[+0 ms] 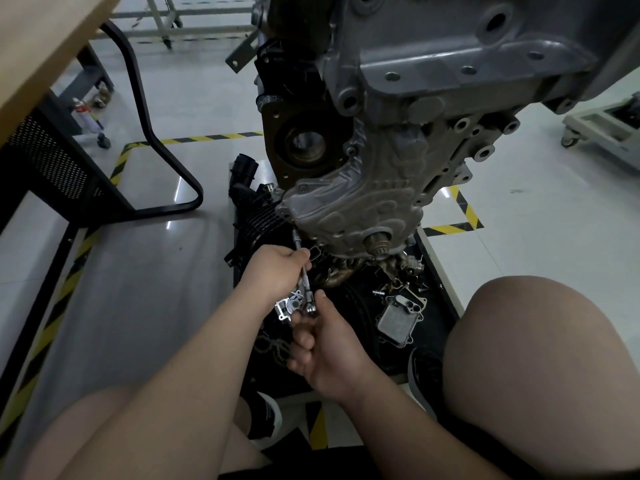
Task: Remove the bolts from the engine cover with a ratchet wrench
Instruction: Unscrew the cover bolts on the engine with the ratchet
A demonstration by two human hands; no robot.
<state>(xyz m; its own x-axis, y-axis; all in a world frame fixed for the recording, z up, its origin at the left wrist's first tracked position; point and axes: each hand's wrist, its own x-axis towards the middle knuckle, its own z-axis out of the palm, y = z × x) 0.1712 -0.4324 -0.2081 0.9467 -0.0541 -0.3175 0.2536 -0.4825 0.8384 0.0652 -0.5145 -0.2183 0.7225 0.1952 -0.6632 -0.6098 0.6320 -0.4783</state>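
Loosening step, cover (349,209) far-centre: ext bar (304,271) tip set on cover's near-left edge, L hand (277,271) curled round bar, R hand (329,341) gripping ratchet (309,304) just nearer; next likely needs short swings, tip kept seated.

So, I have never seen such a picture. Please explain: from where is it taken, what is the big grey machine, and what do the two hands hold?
There is one picture, from a camera worn on the person's head, looking down past bare knees. The big grey thing is an engine; its ribbed front is the engine cover. The left hand and the right hand both grip one ratchet wrench, whose long tip reaches the cover's lower edge. Below, a black tray holds loose metal parts.
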